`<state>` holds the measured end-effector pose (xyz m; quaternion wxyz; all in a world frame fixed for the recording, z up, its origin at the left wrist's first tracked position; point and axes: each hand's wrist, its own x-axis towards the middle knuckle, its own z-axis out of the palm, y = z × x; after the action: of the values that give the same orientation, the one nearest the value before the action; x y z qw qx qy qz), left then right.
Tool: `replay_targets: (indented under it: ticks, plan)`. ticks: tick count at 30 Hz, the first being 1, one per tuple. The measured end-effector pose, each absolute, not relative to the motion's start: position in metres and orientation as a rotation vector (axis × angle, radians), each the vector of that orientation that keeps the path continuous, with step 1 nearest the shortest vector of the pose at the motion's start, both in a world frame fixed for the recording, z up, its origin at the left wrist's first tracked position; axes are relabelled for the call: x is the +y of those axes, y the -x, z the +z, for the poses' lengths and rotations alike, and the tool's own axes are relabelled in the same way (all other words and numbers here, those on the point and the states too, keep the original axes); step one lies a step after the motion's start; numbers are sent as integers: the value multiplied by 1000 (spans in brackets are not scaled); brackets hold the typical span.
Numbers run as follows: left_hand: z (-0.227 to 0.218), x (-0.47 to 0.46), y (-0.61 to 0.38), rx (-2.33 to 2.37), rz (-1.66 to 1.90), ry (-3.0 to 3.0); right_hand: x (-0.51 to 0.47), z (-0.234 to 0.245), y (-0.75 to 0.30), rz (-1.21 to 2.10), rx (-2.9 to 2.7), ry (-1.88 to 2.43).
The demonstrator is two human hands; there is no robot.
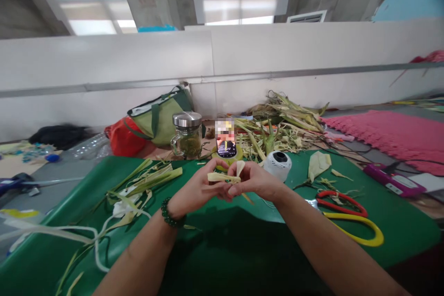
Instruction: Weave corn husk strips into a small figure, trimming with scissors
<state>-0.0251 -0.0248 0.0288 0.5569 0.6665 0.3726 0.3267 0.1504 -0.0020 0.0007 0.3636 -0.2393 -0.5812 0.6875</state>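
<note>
Both my hands meet over the green mat point(104, 249) in the middle of the view. My left hand point(199, 189), with a dark bead bracelet on its wrist, pinches a pale strip of corn husk point(224, 177) that lies across between the hands. My right hand point(255, 180) is closed on the same husk piece, and a folded end sticks up between its fingers. A thin husk tail hangs below the right hand.
Loose green and pale husk strips point(145, 185) lie left. Behind the hands stand a lidded glass jar point(187, 136), a propped phone point(226, 144) and a white round device point(277, 164). A husk pile point(280, 127) is behind. Red and yellow scissors point(347, 215) lie right, a pink mat point(391, 134) beyond.
</note>
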Motion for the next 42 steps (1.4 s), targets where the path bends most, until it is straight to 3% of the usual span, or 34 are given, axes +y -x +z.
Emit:
replay_targets:
  ticks: [8, 19, 24, 31, 42]
  plan:
    - [32, -32, 27, 900, 747, -1833, -2, 2, -150, 1571, -1533, 816]
    - [35, -25, 30, 822, 793, -1690, 2, 0, -151, 1632, -1342, 838]
    - [29, -20, 26, 949, 876, -1775, 2, -8, -140, 1396, -1420, 725]
    - [22, -14, 23, 982, 940, -1759, 3, -7, -143, 1330, -1411, 819]
    - [19, -19, 21, 1075, 864, -1918, -4, -9, -141, 1008, -1577, 821]
